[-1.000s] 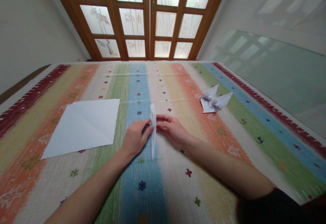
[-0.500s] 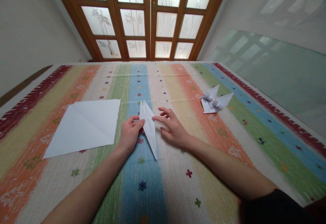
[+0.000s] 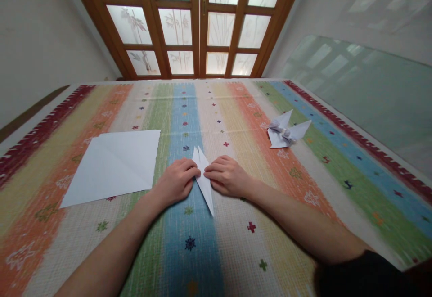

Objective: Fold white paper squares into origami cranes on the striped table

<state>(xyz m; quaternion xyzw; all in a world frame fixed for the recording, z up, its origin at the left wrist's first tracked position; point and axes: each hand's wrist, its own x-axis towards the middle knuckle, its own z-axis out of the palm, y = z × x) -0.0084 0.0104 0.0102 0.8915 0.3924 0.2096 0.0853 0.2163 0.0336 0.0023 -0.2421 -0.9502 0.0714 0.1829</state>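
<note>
So the folded paper sits pretty much mid-table, between the two hands, lying on the blue stripe of the tablecloth. It's a skinny white kite shape. Long axis runs nearly straight away from the person, tilted a bit: the single sharp tip aims at about half past five, and the split end, with two narrow points side by side, aims at about half past eleven.

Left hand has its fingers curled in and clamped on the nine o'clock edge. Right hand does the same on the three o'clock edge, fingertips bunched, almost meeting the other hand's across the paper.

Over at nine o'clock from it there's a big flat white sheet with a faint diagonal crease. At two o'clock, well apart, sits a folded paper piece with two pointed flaps, both reaching toward two o'clock.

As for markings, the cloth has little printed snowflakes and crosses, and the door at twelve has plant patterns on its panes.
</note>
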